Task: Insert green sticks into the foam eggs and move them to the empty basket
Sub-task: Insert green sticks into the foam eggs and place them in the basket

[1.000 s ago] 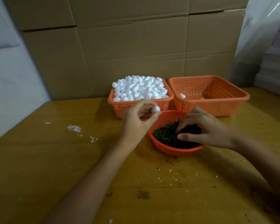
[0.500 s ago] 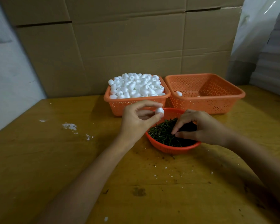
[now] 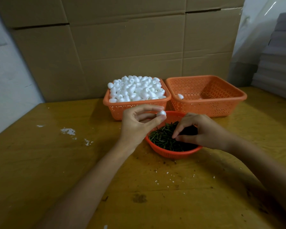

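Head view: left hand pinches an egg between thumb and forefinger, over the far-left rim of the bowl. Right hand dips curled fingers into the sticks in the bowl; whether it grips one cannot be told. Far left basket is heaped with eggs; far right basket shows a stray egg by its left wall.

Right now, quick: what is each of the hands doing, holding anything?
Left hand: pinches a foam egg.
Right hand: fingers curled over the green sticks; whether it holds one cannot be told.
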